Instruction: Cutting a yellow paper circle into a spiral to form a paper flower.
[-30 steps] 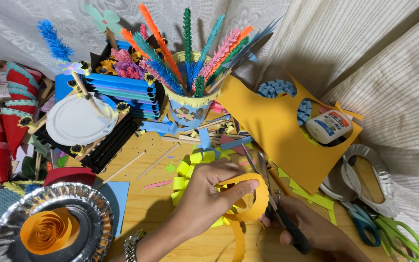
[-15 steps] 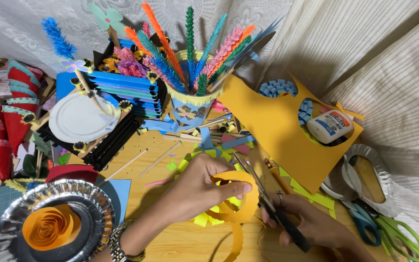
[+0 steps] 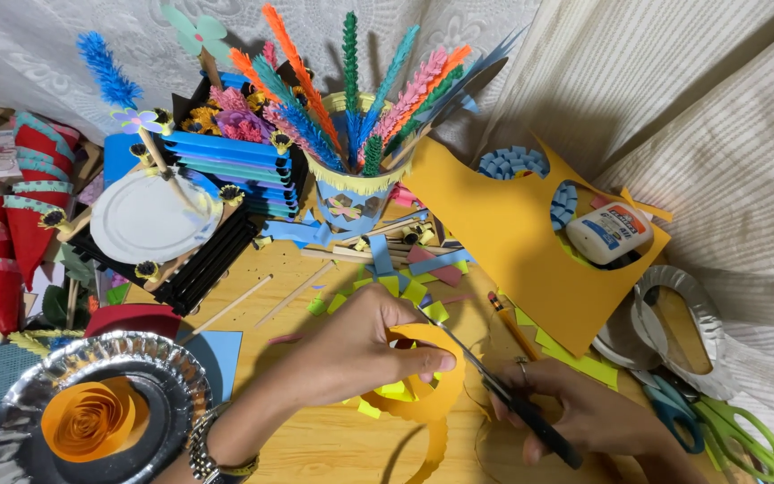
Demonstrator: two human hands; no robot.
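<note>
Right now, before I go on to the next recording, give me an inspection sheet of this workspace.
Surface: wooden table, mostly covered in paper scraps.
Job's things: orange paper spiral pinched in the left hand; scissors in the right hand, blades at the spiral's edge.
Clutter: foil plate with an orange paper rose, white paper plate, cup of coloured paper stems, orange sheet, glue bottle, spare blue and green scissors, red cones.
Grippers: both hands busy, gripping.
Cables: nothing seen.
Surroundings: pale fabric behind and to the right.
</note>
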